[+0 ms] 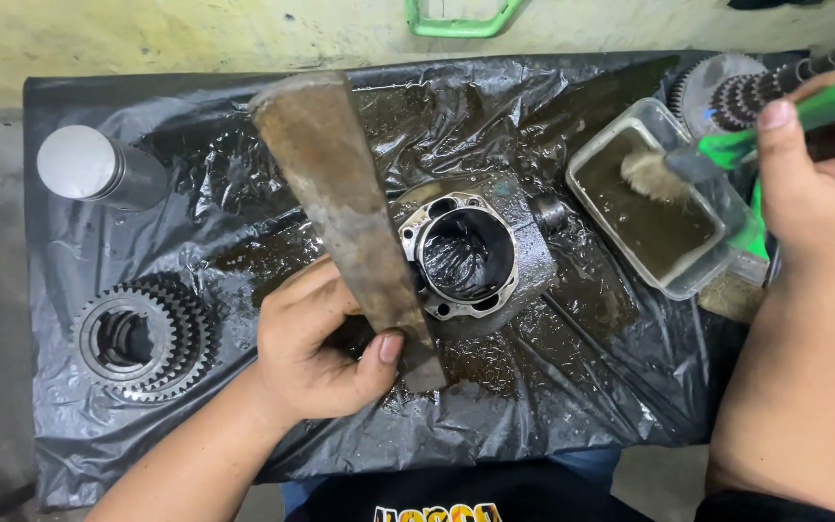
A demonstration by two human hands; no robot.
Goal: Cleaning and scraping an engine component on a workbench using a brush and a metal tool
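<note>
My left hand (316, 348) grips a long, flat, rusty metal piece (340, 203) near its lower end; the piece slants up and to the left over the table. Just right of it sits a grey metal housing (480, 253) with a round bore, wet with oil. My right hand (819, 188) holds a green-handled brush (717, 155). Its bristles (651, 176) dip into a clear plastic tub (693, 280) of murky brown liquid.
Black plastic sheeting (582, 387) covers the table. A stepped gear cluster (142, 336) lies at the left, a grey cylinder (99, 169) at the back left, and a toothed gear shaft (741, 92) at the back right. A green frame (461, 19) lies on the floor beyond.
</note>
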